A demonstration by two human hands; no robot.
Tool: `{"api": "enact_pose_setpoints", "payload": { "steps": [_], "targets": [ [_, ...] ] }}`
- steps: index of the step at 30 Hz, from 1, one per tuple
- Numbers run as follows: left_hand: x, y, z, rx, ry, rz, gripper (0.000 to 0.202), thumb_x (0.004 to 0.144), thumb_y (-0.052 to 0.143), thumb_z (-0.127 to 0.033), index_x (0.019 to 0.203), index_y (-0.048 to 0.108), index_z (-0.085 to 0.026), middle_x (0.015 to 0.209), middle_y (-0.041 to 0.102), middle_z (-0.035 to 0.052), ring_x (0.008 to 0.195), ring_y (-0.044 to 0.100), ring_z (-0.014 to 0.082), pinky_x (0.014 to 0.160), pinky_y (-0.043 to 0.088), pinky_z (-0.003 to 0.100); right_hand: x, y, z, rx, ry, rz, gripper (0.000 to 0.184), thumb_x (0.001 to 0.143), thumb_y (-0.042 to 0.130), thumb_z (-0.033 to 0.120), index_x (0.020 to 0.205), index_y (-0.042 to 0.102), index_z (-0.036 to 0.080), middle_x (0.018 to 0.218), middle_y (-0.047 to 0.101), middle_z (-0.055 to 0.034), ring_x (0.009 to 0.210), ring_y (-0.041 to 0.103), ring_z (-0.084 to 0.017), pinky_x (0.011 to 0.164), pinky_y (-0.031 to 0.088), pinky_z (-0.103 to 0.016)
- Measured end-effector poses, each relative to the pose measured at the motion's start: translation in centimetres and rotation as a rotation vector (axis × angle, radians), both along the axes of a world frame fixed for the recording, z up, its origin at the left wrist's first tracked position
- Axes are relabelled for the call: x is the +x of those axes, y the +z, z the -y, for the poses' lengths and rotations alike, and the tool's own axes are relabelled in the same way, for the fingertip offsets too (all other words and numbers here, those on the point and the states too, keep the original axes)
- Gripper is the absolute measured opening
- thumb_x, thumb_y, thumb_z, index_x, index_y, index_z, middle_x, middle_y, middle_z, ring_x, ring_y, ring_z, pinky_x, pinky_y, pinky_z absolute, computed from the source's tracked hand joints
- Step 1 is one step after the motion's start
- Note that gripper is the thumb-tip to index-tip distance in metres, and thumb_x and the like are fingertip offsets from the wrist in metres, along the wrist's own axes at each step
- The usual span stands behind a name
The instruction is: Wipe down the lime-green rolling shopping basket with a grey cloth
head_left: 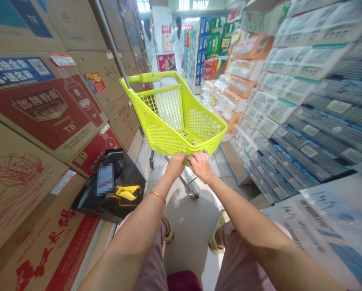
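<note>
A lime-green shopping cart stands in front of me, its low end towards me and its raised handle on the far side. No goods show in its basket. My left hand is closed at the lower near edge of the basket. Close beside it, almost touching, my right hand has its fingers curled in the same way. Something small and greyish shows between the fingertips, too small to name. Part of the green plastic shows just below it. Whether the fingers also grip the cart is unclear.
Stacked cartons line the left side. A black box-like bag with a yellow ribbon sits low beside them. Tissue packs rise on the right. Two people stand far down the aisle. A cart wheel rests near my feet.
</note>
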State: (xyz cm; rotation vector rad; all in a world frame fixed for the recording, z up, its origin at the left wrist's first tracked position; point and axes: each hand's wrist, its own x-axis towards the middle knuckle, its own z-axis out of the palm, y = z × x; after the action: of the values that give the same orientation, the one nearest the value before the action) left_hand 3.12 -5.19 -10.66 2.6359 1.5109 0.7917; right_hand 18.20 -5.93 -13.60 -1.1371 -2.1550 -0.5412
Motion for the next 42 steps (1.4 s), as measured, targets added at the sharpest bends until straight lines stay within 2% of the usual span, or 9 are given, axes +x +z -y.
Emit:
{"api": "enact_pose_setpoints", "payload": {
  "steps": [6,10,13,16,19,25,30,36,42],
  "targets": [
    [-0.2,0.8,0.3,0.018,-0.051,-0.056,0.025,0.086,0.04,-0.007,0.079,0.063,-0.013,0.082,0.066,0.0102,0.082,0.06,0.0195,0.079,0.048,0.033,0.1,4.1,0.6,0.089,0.022,-0.155,0.021,0.087,0.048,0.027,0.099,0.063,0.021,0.101,0.055,-0.0098,0.1,0.045,-0.023,0.09,0.034,-0.039],
    [-0.1,2.0,1.3,0.084,0.044,-0.011,0.03,0.091,0.039,-0.021,0.071,0.061,-0.016,0.072,0.062,0.0081,0.074,0.059,0.0188,0.071,0.047,0.031,0.3,6.3,1.0,0.112,0.005,-0.328,0.023,0.087,0.047,0.03,0.101,0.061,0.018,0.102,0.053,-0.0117,0.101,0.045,-0.024,0.092,0.037,-0.039],
    [0.3,3.1,1.9,0.198,0.103,0.086,0.032,0.092,0.036,-0.023,0.074,0.061,-0.016,0.072,0.061,0.0075,0.075,0.058,0.0188,0.074,0.047,0.032,0.4,7.2,0.8,0.039,-0.004,-0.399,0.027,0.089,0.046,0.033,0.107,0.059,0.017,0.106,0.053,-0.0124,0.105,0.045,-0.024,0.095,0.037,-0.041],
    [1.1,4.2,2.0,0.33,0.107,0.183,0.032,0.094,0.033,-0.025,0.091,0.063,-0.014,0.083,0.062,0.0103,0.085,0.057,0.0205,0.082,0.046,0.036,0.3,7.5,0.3,-0.045,0.017,-0.43,0.029,0.09,0.044,0.036,0.108,0.058,0.018,0.106,0.054,-0.0117,0.107,0.046,-0.023,0.096,0.037,-0.04],
    [2.1,4.5,1.4,0.406,0.091,0.259,0.031,0.095,0.033,-0.025,0.107,0.06,-0.014,0.098,0.061,0.0121,0.098,0.055,0.021,0.091,0.045,0.038,0.3,7.7,-0.1,-0.089,0.019,-0.455,0.027,0.09,0.044,0.035,0.104,0.059,0.016,0.104,0.057,-0.0112,0.104,0.048,-0.023,0.094,0.037,-0.037],
    [3.3,4.1,-0.2,0.343,0.044,0.269,0.034,0.095,0.031,-0.023,0.118,0.054,-0.014,0.112,0.058,0.0145,0.116,0.05,0.0235,0.102,0.041,0.044,0.5,7.6,-0.9,-0.132,-0.029,-0.452,0.024,0.089,0.046,0.031,0.099,0.061,0.016,0.099,0.06,-0.0103,0.097,0.049,-0.022,0.088,0.038,-0.036],
    [3.3,5.0,-0.5,0.31,-0.023,0.171,0.028,0.094,0.034,-0.022,0.107,0.059,-0.016,0.1,0.06,0.0118,0.108,0.054,0.0219,0.098,0.044,0.041,1.3,7.8,-1.5,-0.165,-0.052,-0.413,0.02,0.088,0.046,0.029,0.095,0.062,0.017,0.095,0.061,-0.0085,0.094,0.05,-0.022,0.085,0.037,-0.035],
    [3.7,5.7,-0.2,0.308,-0.002,0.169,0.024,0.094,0.039,-0.023,0.086,0.06,-0.016,0.093,0.058,0.0112,0.098,0.054,0.0211,0.092,0.046,0.038,2.6,7.9,-2.5,-0.144,-0.107,-0.395,0.018,0.086,0.048,0.026,0.091,0.063,0.017,0.092,0.062,-0.0083,0.091,0.051,-0.022,0.083,0.038,-0.034],
    [3.8,5.5,0.0,0.308,0.0,0.208,0.022,0.093,0.041,-0.023,0.086,0.06,-0.016,0.096,0.057,0.0106,0.1,0.054,0.0203,0.093,0.045,0.037,4.2,8.3,-3.3,-0.169,-0.169,-0.364,0.019,0.085,0.049,0.027,0.091,0.065,0.018,0.093,0.065,-0.0081,0.091,0.054,-0.023,0.08,0.038,-0.034]
  ]
}}
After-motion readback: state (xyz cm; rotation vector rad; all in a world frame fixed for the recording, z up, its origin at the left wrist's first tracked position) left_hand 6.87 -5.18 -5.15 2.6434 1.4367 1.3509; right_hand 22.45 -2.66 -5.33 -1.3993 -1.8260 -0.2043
